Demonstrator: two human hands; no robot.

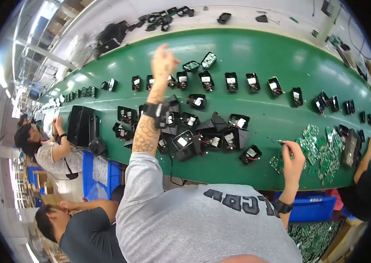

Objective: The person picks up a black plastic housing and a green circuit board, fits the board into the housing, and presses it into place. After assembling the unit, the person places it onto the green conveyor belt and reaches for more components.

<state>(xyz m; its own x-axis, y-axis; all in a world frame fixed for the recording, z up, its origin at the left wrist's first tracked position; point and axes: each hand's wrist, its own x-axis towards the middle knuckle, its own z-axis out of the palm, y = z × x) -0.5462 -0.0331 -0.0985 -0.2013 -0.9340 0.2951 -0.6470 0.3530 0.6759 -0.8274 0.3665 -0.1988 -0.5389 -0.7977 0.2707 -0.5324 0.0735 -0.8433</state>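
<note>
My left hand (pixel 163 61) reaches out over the far part of the table, its fingers apart and slightly blurred, with nothing seen in them. Just right of it lie a black casing with a green board (pixel 191 66) and a tilted open casing (pixel 208 60). Nearer me, at the right, my right hand (pixel 294 158) pinches a small circuit board (pixel 280 142), seen almost edge-on. Beside that hand spreads a heap of green circuit boards (pixel 321 151). An open black casing (pixel 250 154) with a white label and red wire sits left of it.
Rows of open black casings (pixel 231 82) cross the green table (pixel 255 48), and more are clustered below my left forearm. A black box (pixel 81 126) stands at the left. Co-workers (pixel 58 153) sit along the left side; another person's arm (pixel 365 160) shows at the right.
</note>
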